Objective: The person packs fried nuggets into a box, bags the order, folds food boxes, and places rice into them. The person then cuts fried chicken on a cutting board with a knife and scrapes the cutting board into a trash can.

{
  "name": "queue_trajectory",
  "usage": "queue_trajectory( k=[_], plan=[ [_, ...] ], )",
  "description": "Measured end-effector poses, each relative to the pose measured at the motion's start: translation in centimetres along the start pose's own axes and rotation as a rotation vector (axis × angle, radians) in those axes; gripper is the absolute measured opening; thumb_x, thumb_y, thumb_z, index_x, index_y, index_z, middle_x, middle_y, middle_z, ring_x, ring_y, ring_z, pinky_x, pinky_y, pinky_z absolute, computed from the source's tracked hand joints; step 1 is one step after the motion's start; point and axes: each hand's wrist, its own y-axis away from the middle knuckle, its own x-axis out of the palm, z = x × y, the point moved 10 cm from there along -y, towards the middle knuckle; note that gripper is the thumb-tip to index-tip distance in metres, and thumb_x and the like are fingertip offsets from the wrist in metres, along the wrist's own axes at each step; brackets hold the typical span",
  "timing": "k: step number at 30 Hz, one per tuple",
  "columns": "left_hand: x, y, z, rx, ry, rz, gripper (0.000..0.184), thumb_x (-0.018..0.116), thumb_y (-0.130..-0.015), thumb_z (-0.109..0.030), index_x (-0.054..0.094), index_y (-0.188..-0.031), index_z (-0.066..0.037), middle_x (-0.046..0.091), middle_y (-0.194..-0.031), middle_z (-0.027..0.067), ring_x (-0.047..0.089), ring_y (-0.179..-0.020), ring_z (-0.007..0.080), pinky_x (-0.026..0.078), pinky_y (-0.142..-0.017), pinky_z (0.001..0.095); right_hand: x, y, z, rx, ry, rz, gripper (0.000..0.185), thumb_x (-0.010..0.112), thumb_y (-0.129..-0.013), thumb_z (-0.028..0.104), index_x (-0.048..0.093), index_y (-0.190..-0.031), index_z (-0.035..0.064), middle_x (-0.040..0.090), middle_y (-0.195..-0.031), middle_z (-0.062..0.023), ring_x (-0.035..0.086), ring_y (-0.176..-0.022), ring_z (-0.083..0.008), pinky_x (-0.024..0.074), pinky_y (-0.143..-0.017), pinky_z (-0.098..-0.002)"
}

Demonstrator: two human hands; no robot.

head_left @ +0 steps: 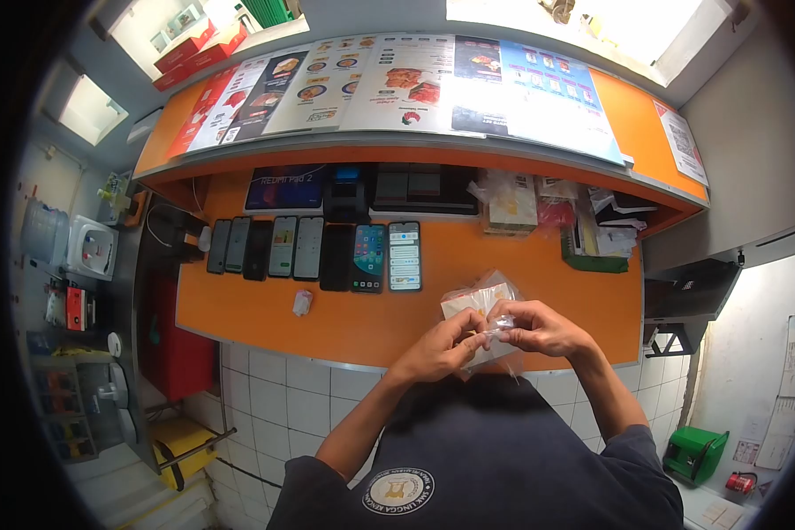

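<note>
Window [627, 40] overexposed, menus [397, 88] glaring; edges curved, black.

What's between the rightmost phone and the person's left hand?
In the head view, that stretch is bare orange counter: nothing lies between the rightmost phone and the left hand.

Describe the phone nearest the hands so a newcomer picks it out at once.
Start at the orange desk, below the menus, and find the row of phones on it. Go to the row's right end, closest to the left hand. That phone has a bright, mostly white screen, unlike its left neighbour, which shows app icons on blue-green.
</note>
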Motion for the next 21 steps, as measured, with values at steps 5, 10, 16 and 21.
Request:
queue_trajectory(
  k=[5, 10, 16, 21],
  plan=[
    [-0.4, 0.1, -4.4, -0.003, -0.441, -0.069, 0.027, 0.070, -0.087, -0.007, 0.052, -0.107, -0.003, 0.064, -0.083, 0.0071, 0.064, -0.071, 0.0085, 0.051, -0.061, 0.0236, 0.0, 0.7, -0.6, 0.047, 0.027, -0.147, 0.014, 0.061, -0.100, 0.007, 0.062, -0.113, 0.0010, 0.065, -0.096, 0.0005, 0.058, -0.085, -0.0049, 0.0467, -0.071, -0.0244],
    [-0.5, 0.6, -6.3, 0.293, -0.573, -0.268, 0.028, 0.073, -0.080, -0.005, 0.062, -0.106, -0.004, 0.064, -0.087, 0.0075, 0.063, -0.071, 0.0115, 0.051, -0.058, 0.0259, 0.6, 1.4, 1.2, 0.120, 0.342, -0.231, 0.018, 0.060, -0.098, 0.010, 0.061, -0.113, -0.0013, 0.069, -0.095, -0.0107, 0.066, -0.080, -0.0167, 0.0506, -0.069, -0.0320],
    [0.3, 0.9, -7.4, 0.516, -0.832, -0.416, 0.035, 0.075, -0.079, -0.009, 0.065, -0.113, -0.005, 0.064, -0.096, 0.0080, 0.064, -0.092, 0.0258, 0.051, -0.086, 0.0415, 1.3, 1.9, 4.4, 0.010, 0.786, -0.379, 0.028, 0.061, -0.091, 0.020, 0.057, -0.109, -0.0004, 0.068, -0.096, -0.0232, 0.065, -0.086, -0.0424, 0.0505, -0.076, -0.0493],
    [1.2, 0.1, -6.8, 0.648, -0.785, -0.348, 0.042, 0.073, -0.079, -0.003, 0.065, -0.120, -0.007, 0.067, -0.113, 0.0089, 0.062, -0.116, 0.0338, 0.045, -0.105, 0.0479, 1.2, 2.0, 4.4, 0.021, 0.875, -0.358, 0.026, 0.064, -0.086, 0.019, 0.060, -0.103, -0.0001, 0.066, -0.092, -0.0207, 0.063, -0.086, -0.0405, 0.0496, -0.079, -0.0475]
  ],
)
